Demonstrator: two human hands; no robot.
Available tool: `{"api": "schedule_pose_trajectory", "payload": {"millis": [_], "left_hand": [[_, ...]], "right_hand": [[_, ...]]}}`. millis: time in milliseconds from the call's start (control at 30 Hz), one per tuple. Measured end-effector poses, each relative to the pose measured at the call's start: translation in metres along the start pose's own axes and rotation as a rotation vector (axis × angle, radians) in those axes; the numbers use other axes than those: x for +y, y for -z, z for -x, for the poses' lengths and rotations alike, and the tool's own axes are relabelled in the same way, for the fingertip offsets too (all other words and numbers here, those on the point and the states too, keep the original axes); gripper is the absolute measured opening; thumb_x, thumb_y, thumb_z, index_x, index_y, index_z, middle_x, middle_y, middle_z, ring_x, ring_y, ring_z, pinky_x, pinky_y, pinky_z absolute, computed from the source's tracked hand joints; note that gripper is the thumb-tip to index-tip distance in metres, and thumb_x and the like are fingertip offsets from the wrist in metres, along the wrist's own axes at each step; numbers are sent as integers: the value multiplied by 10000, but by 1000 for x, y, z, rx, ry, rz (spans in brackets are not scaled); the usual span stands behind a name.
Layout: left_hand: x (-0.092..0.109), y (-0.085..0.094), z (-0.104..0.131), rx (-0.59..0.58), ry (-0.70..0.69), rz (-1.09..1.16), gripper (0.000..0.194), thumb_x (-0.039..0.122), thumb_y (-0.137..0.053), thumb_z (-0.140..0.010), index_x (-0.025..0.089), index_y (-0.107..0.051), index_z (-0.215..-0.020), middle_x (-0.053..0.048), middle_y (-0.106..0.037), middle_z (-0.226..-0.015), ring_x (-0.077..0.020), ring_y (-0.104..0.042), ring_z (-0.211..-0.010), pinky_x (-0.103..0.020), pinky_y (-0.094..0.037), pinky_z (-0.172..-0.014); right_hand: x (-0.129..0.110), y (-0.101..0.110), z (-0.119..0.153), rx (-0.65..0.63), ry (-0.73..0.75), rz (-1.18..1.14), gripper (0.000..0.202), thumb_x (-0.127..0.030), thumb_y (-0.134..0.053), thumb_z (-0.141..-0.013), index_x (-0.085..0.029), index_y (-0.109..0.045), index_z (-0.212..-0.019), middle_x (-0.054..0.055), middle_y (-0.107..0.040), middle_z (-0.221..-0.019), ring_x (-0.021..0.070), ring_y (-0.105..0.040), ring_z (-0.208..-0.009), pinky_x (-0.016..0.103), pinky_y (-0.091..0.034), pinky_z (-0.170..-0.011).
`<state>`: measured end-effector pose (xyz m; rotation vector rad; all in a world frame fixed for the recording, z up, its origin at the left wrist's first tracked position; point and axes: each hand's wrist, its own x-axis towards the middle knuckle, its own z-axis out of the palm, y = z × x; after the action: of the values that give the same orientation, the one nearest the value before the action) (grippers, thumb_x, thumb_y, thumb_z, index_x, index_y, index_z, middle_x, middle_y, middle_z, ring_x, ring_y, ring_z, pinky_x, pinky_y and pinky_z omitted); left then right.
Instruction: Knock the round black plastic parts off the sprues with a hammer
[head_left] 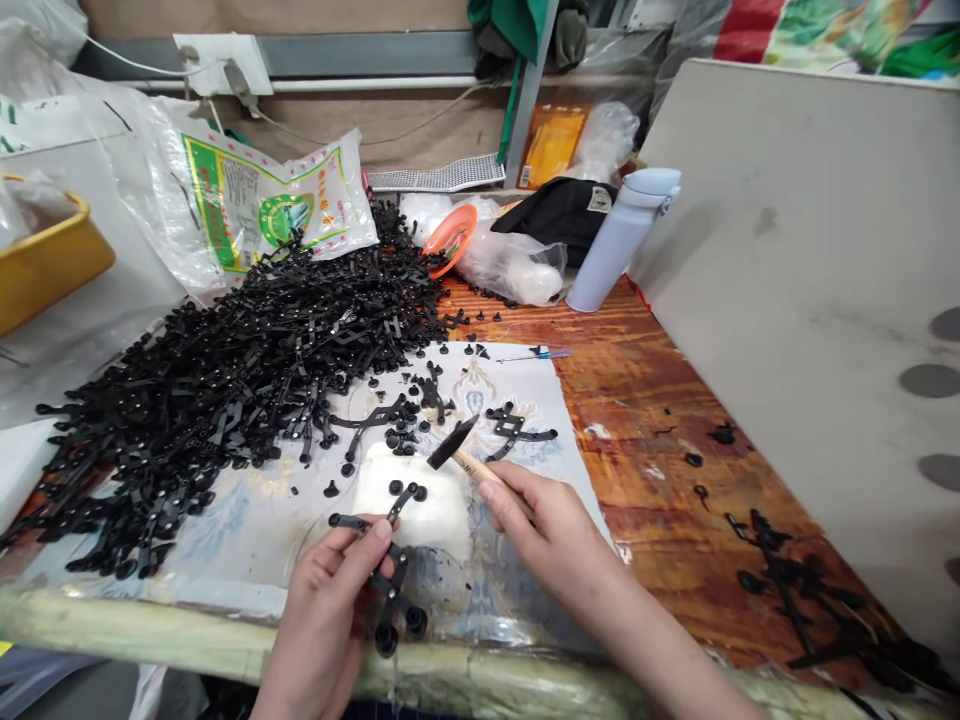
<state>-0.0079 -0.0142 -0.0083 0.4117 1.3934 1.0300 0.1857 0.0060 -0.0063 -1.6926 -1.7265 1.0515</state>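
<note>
My left hand (337,600) pinches a black jointed linkage (397,575) between thumb and fingers, at the near side of a white block (435,515). Round black ends of the linkage stick out above and below the fingers. In my right hand (551,525) is a small hammer (456,445), gripped by its wooden handle, its dark head raised above the block's upper right. Several loose black round caps (405,435) lie just behind the block. A crossed black linkage (514,428) lies flat to the right of the hammer head.
A large heap of black linkages (270,340) covers the left of the table, with a printed plastic bag (300,215) behind it. A pale blue bottle (622,240) and an orange dish (452,240) stand at the back. Black scraps (787,580) lie at right, beside a grey panel (810,250).
</note>
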Motion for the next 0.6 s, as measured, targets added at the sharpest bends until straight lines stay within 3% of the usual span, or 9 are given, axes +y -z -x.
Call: {"api": "schedule_pose_trajectory", "payload": {"millis": [200,500,600], "left_hand": [[-1,-1,-1,30,-25,-37,379,402,-852,-548,153,-700,-791,53,-536,-506,-91,-482,-425,-165,-388,-337],[-8,3,-9,-3,-39,-59,351,400,-863,-533,152,-681,-702,44,-540,-481,-82,-447,-415,-162,-382,-337],[-7,1,-10,5,-25,-58,353,403,-863,-527,155,-673,-693,49,-536,-472,-83,-435,-400,-169,-380,-321]], "right_hand": [[4,-1,4,2,27,33,279,-385,-379,-951,-227,-508,-761,-26,-503,-639,142,-461,-611,256,-303,-563],[2,0,3,20,48,74,287,-359,-383,-952,-221,-587,-804,-10,-563,-646,150,-516,-606,265,-365,-553],[-2,2,7,45,110,90,279,-324,-377,-956,-239,-640,-988,15,-667,-769,174,-604,-685,288,-441,-599]]}}
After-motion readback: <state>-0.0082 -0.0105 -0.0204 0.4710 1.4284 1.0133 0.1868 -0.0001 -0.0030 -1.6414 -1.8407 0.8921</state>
